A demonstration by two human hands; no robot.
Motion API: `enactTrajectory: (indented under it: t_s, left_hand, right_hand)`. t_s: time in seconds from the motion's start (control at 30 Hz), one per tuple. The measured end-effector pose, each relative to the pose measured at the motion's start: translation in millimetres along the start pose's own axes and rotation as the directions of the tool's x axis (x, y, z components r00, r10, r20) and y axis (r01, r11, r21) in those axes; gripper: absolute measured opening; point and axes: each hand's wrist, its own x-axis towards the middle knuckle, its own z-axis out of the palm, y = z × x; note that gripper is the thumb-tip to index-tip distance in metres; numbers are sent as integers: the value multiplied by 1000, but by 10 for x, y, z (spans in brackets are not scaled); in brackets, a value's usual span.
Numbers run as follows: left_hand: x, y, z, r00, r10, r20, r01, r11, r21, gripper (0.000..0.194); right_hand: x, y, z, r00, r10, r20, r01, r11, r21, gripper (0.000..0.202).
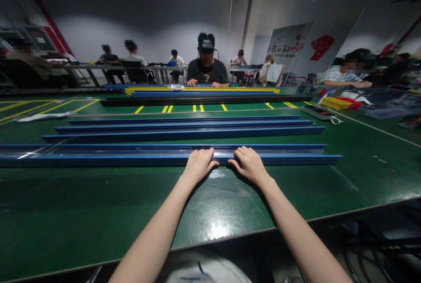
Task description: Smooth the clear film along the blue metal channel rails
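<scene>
Left hand and right hand grip near wall of closest blue channel, lying on green desk.

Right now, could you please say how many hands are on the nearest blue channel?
2: the left hand and, beside it, the right hand, both over the channel's near wall.
</scene>
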Motion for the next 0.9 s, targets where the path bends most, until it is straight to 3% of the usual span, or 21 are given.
enactTrajectory:
  t_s: [0.4, 0.9]
  left_hand:
    - [-12, -4, 0, 997, 63, -37, -66, 995, -77, 26]
    - [-1, -61, -30, 999, 27, -37, -28, 999, -35, 26]
  right_hand:
    - [3, 78, -54, 1000, 6, -6, -6, 1000, -26, 25]
    - [-273, 431, -145, 966, 249, -62, -249, 968, 17, 24]
